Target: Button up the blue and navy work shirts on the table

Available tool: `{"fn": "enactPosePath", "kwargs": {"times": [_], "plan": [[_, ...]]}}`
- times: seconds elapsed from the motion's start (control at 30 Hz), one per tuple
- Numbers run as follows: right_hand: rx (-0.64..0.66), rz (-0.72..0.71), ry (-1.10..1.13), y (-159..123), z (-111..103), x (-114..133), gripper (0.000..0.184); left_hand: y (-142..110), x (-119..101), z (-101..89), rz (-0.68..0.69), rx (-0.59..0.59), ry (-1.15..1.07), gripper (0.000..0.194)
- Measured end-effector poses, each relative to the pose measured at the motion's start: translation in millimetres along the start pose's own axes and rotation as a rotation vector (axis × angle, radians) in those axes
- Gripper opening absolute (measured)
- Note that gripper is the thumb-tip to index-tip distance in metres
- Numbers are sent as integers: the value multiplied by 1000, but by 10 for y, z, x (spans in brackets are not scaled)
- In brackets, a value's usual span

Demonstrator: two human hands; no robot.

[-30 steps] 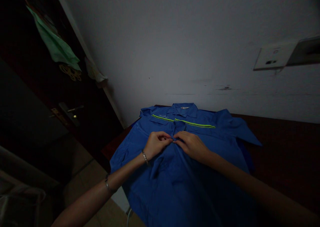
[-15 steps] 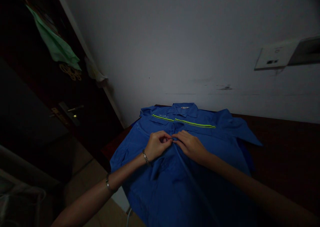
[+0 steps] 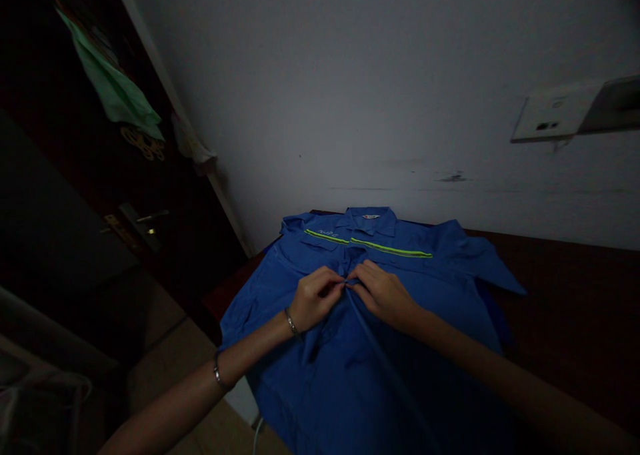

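A blue work shirt with a yellow-green reflective stripe across the chest lies flat, front up, on a dark wooden table, collar toward the wall. My left hand and my right hand meet at the shirt's front opening just below the chest stripe. Both hands are closed in a pinch on the cloth edges of the opening, fingertips touching. What lies between the fingertips is too small to make out. Two bracelets sit on my left wrist and forearm.
A white wall rises right behind the table, with a white socket plate at the right. At the left stands a dark door with a metal handle, and a green cloth hangs on it. Tiled floor shows below left.
Both hands stay pinched together at the shirt's front. The left hand has turned slightly and shifted a little down; the shirt has not moved.
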State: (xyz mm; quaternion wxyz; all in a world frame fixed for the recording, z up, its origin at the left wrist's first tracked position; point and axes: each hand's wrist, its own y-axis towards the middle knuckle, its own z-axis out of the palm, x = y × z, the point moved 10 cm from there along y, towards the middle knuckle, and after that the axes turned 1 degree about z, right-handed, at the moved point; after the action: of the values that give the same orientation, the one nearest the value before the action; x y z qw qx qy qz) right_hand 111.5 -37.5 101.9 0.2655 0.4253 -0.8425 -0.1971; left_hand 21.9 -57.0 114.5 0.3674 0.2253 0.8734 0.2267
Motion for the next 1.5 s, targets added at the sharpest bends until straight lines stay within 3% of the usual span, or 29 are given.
{"fn": "enactPosePath", "kwargs": {"times": [0.13,0.3,0.43,0.6,0.77,1.13,1.5], "plan": [[-13,-15,42,14,-25,-25,14,25,197,-18,-166,-27,-93,19],[-93,-79,142,12,-126,-49,19,-40,619,179,-581,56,-350,24],[-160,-131,74,-25,-209,35,15,-81,710,257,-700,12,-565,20],[-113,-132,-58,-28,-156,111,12,-98,698,312,-734,-6,-715,16],[-91,-157,-109,-31,-140,133,16,-71,655,360,-725,53,-759,14],[-89,-195,-142,-40,-116,147,16,-32,639,406,-744,209,-587,29],[-70,-174,61,-11,-160,124,15,21,516,364,-682,163,-705,33]]}}
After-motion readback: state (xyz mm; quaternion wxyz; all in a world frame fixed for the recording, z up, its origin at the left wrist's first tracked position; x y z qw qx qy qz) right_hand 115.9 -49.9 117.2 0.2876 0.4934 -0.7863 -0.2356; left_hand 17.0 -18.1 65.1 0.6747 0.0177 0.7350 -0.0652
